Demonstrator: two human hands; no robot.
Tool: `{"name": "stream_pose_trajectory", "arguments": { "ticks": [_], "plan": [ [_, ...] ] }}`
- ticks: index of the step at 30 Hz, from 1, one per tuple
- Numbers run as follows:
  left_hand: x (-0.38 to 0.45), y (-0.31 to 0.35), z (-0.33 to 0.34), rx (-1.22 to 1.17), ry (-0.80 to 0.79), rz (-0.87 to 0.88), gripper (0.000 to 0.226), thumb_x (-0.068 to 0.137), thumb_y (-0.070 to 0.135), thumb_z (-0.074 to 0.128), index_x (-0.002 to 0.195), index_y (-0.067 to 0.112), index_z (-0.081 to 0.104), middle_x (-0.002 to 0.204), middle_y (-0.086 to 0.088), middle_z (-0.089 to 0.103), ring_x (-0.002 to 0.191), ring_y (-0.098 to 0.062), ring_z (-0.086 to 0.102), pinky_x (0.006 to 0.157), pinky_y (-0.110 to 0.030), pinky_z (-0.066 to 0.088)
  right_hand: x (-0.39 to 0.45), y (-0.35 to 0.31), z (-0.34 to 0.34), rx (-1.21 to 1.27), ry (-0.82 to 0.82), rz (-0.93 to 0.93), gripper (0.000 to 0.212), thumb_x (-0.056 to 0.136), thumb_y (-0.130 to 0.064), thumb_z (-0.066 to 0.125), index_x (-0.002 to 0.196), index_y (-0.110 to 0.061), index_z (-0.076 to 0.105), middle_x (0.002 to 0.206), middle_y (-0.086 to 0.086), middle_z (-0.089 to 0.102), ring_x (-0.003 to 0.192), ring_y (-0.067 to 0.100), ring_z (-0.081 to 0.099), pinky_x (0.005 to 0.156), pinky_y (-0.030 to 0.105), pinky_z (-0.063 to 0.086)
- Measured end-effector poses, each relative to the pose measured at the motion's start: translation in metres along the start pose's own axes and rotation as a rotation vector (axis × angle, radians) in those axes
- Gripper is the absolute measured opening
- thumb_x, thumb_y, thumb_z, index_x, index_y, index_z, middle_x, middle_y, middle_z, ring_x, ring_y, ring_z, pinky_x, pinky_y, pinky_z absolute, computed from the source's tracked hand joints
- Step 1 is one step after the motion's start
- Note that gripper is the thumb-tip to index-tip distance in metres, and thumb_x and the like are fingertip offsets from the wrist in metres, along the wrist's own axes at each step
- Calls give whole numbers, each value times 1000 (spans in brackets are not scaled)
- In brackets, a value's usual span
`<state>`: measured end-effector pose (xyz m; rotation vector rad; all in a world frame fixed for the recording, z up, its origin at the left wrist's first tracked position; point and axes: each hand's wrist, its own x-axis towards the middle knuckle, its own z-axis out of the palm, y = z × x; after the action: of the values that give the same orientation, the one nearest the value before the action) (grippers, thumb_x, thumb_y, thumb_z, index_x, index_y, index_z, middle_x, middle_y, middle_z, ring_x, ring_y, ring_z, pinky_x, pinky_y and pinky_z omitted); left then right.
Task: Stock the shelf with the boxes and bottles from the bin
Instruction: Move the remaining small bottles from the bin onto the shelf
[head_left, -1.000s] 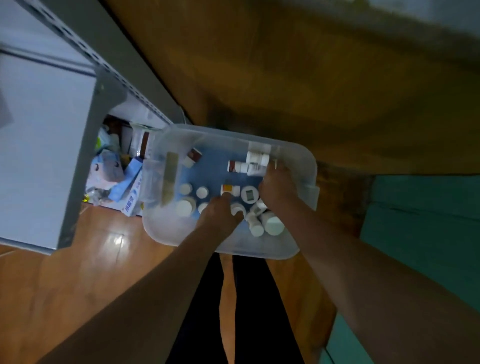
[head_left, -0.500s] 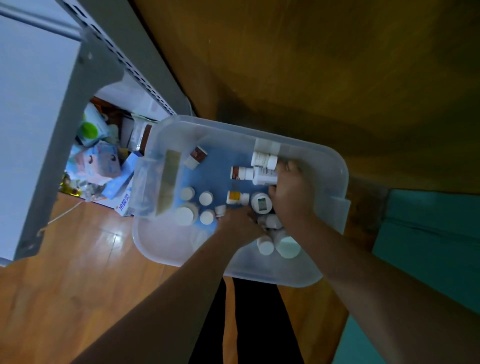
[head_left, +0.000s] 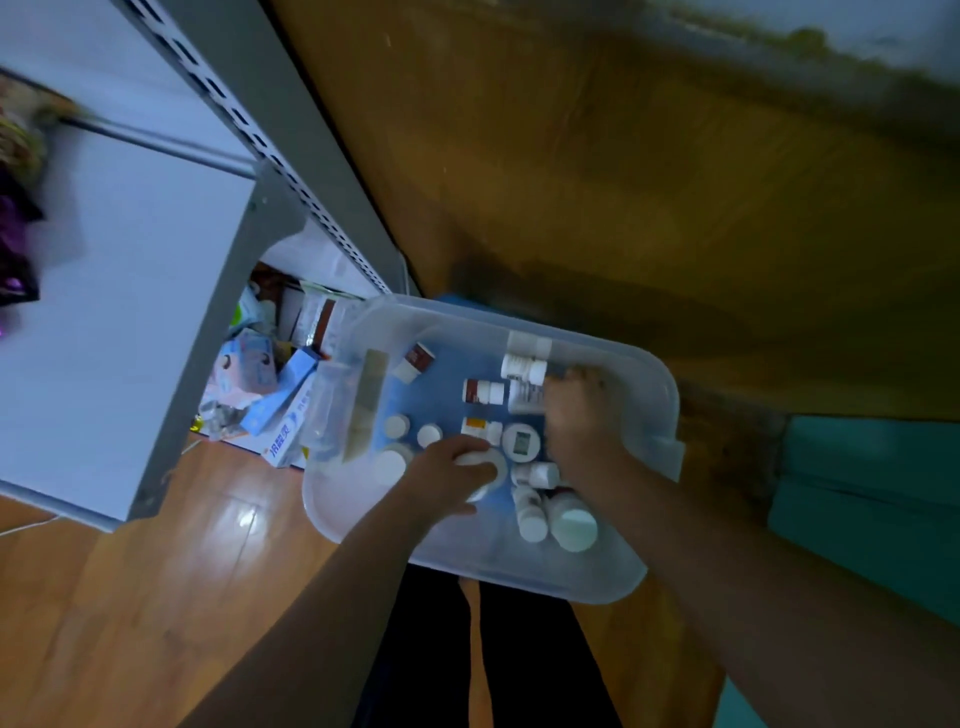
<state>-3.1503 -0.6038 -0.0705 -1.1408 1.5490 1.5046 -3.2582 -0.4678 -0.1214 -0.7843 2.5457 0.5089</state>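
- Grey metal shelf (head_left: 130, 322) stands at the left; its broad white board is largely bare, with dark packets blurred at its far-left edge.
- Loose boxes (head_left: 270, 400) lie heaped on the floor (head_left: 156, 597) under the shelf, just beside the bin's left wall.
- Translucent plastic bin (head_left: 660, 395) sits on the floor beyond the person's legs. Its blue bottom carries many white-capped bottles, some upright toward the left wall, others on their sides toward the right.
- Left hand (head_left: 447, 480) is inside the bin near its near-left corner, fingers curled over a wide white-capped bottle (head_left: 488, 467), holding it from above.
- Right hand (head_left: 582, 415) is toward the bin's far-right corner, fingers bent down around a lying bottle (head_left: 524, 397); whether the grip is complete cannot be told, since the knuckles hide it.
- Judgement: picking is in hand. Secure each bottle around its body, not the cap alone, lift straight up clear of neighbours, then carry both leftward over the bin wall to the shelf board.
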Motion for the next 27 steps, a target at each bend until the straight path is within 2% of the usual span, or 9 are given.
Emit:
{"name": "stream_pose_trajectory", "arguments": {
  "ticks": [5, 9, 12, 16, 19, 21, 23, 25, 27],
  "plan": [
    [-1, -4, -4, -30, 45, 55, 31, 91, 18, 65, 122, 22, 63, 118, -7, 56, 98, -20, 60, 78, -36, 61, -2, -11, 18, 311, 60, 55, 39, 95, -18, 62, 132, -15, 48, 128, 11, 57, 109, 23, 60, 98, 33, 49],
    [1, -9, -10, -21, 83, 80, 34, 90, 18, 67, 123, 23, 61, 119, -5, 54, 97, -19, 59, 72, -30, 60, 3, -20, 16, 334, 112, 67, 30, 94, -19, 61, 124, -17, 55, 126, 12, 53, 101, 26, 62, 91, 37, 52],
    [0, -12, -16, 17, 107, 122, 42, 87, 17, 70, 127, 20, 58, 116, -4, 56, 94, -17, 60, 67, -25, 60, 0, -20, 11, 357, 154, -9, 35, 94, -20, 62, 127, -15, 53, 123, 11, 56, 109, 28, 60, 91, 39, 51],
    [-13, -7, -25, 36, 191, 175, 51, 69, 25, 77, 118, 21, 64, 108, -3, 63, 101, -23, 63, 89, -45, 57, -12, -10, -7, 553, 155, -54, 47, 89, -27, 68, 131, -15, 49, 125, 10, 55, 116, 27, 55, 94, 37, 48],
    [-34, 4, -35, 70, 227, 229, 41, 81, 12, 73, 119, 25, 67, 113, -5, 64, 99, -21, 61, 94, -40, 54, -31, 4, -38, 795, 207, -36, 55, 80, -31, 79, 126, -17, 52, 124, 5, 54, 111, 22, 57, 87, 30, 49],
    [-57, 16, -42, 59, 240, 265, 42, 85, 11, 70, 123, 24, 64, 118, -5, 62, 97, -19, 59, 89, -33, 52, -49, 14, -68, 936, 230, -18, 58, 74, -35, 84, 122, -20, 55, 121, 0, 52, 105, 12, 53, 83, 23, 43],
    [-90, 33, -47, 44, 261, 296, 42, 86, 14, 69, 127, 21, 60, 116, -2, 59, 97, -18, 59, 84, -28, 48, -71, 27, -103, 1030, 239, -33, 58, 71, -36, 86, 119, -20, 57, 117, -3, 50, 100, 7, 48, 82, 21, 41],
    [-127, 52, -53, 26, 293, 339, 43, 86, 21, 71, 126, 20, 55, 113, -1, 58, 100, -18, 60, 85, -30, 49, -93, 42, -144, 1118, 264, -29, 55, 71, -34, 86, 117, -20, 58, 114, -5, 48, 101, 10, 53, 80, 23, 46],
    [-169, 75, -60, -3, 326, 409, 41, 86, 23, 71, 124, 22, 55, 112, 1, 57, 99, -16, 61, 86, -30, 52, -115, 55, -189, 1273, 250, 12, 50, 75, -31, 84, 115, -24, 56, 112, -8, 52, 102, 10, 58, 73, 15, 49]
  ]
}}
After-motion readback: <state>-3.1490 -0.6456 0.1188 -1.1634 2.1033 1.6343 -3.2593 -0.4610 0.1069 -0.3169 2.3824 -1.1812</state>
